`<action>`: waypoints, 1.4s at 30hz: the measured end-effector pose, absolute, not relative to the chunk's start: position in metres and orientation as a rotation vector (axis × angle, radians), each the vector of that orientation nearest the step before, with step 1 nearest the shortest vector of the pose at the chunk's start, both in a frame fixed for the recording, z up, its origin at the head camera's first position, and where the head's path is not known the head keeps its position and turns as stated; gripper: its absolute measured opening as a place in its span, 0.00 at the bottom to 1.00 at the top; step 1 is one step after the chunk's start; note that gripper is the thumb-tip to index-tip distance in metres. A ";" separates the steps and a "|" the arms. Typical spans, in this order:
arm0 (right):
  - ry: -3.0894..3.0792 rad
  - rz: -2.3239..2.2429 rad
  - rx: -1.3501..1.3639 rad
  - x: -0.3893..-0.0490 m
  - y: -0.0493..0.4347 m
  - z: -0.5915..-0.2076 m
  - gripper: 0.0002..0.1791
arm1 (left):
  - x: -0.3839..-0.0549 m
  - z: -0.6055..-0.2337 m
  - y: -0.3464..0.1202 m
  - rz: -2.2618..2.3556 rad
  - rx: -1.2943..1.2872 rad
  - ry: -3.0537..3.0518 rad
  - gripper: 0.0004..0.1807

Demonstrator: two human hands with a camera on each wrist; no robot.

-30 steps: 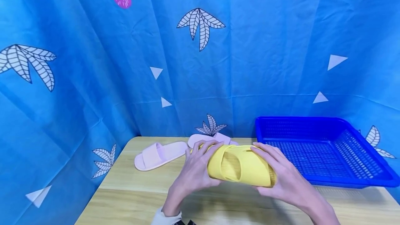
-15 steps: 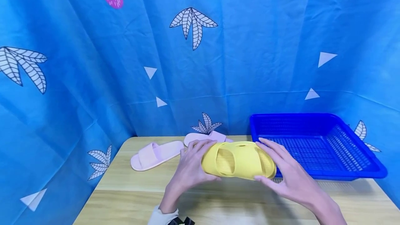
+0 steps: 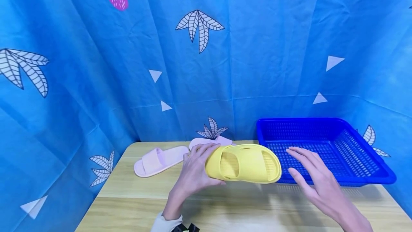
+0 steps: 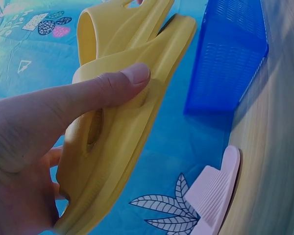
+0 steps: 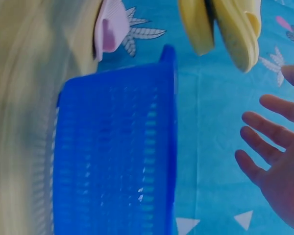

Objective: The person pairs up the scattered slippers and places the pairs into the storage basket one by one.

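Above the table, my left hand grips a pair of yellow slippers at their left end. Its thumb lies along the side of one slipper in the left wrist view, while its fingers wrap behind. The two slippers are pressed together, as their paired ends show in the right wrist view. To the right of them, my right hand is apart from the slippers with its fingers spread and nothing in it. That hand overlaps the front of a blue plastic basket in the head view.
On the wooden table, one pink slipper lies at the back left. A second pink slipper is partly hidden behind my left hand. A blue patterned curtain hangs behind and beside the table.
My right hand has let go of the yellow slippers and drawn away to the right. The left hand keeps its hold, and the slippers' right end is now uncovered.
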State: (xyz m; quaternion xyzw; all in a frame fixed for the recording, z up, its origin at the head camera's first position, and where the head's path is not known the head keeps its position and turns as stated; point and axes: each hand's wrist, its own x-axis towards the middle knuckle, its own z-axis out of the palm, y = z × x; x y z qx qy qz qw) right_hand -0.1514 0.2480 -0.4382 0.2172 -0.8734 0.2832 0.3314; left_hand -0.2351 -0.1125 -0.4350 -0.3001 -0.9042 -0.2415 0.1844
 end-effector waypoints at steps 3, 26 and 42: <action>-2.263 0.719 0.549 -0.149 0.257 -0.444 0.31 | -0.235 -0.435 -0.113 -0.682 -0.838 -2.555 0.60; -2.315 0.541 0.394 -0.134 0.318 -0.481 0.18 | -0.237 -0.439 -0.109 -0.655 -0.829 -2.560 0.60; -2.340 0.369 0.350 -0.137 0.342 -0.498 0.11 | -0.235 -0.442 -0.103 -0.668 -0.833 -2.559 0.60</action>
